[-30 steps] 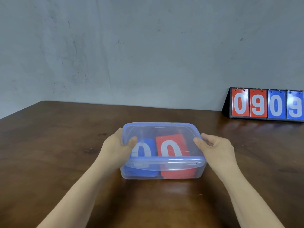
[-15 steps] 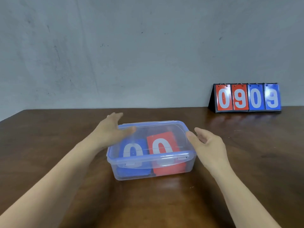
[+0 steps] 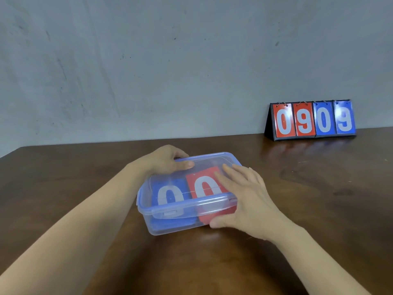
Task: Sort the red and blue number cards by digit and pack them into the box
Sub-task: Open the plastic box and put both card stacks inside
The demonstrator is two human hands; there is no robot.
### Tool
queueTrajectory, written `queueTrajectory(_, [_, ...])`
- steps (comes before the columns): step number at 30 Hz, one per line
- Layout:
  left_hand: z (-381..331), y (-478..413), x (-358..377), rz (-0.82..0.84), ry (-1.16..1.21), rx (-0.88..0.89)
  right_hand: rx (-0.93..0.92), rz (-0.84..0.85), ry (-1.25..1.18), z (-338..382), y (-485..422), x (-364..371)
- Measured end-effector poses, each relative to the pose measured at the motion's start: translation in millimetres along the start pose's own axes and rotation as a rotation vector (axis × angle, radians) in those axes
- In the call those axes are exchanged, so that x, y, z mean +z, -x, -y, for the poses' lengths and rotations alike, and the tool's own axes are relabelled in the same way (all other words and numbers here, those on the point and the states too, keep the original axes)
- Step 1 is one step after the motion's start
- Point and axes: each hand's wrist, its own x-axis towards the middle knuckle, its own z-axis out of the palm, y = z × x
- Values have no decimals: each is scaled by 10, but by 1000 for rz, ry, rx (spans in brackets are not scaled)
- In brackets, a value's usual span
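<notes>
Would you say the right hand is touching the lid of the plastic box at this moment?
Touching. The head view shows the right hand lying flat on the lid of the plastic box, fingers spread over the top and thumb against the near right corner.

The box [image 3: 174,218] stands on the bench [image 3: 319,209], near its middle, with its lid [image 3: 204,162] on. Inside, two card stacks lie side by side, one [image 3: 168,196] left, the other [image 3: 204,186] right. The left hand [image 3: 168,159] rests on the lid's far left corner; the right hand [image 3: 246,201] lies over its near right corner. Far right, at the bench's back edge against the wall [image 3: 170,71], stands the scoreboard [image 3: 312,120].
</notes>
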Motion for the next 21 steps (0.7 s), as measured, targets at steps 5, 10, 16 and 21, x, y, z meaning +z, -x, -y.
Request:
queueTrajectory(5, [18,-21,21,-11,-7,21,0,-84,36,-20,-30,70])
queueTrajectory(10, [30,-35,54,-19,18,5,21,-158,115,-26,-53,147])
queueTrajectory(16, [56,-92,52,-16,41,-26,-17,-168,116,-132,-87,168])
queueTrajectory(21, [36,-75,50,-45,27,-43,-49,-144,51,-204,-108,123])
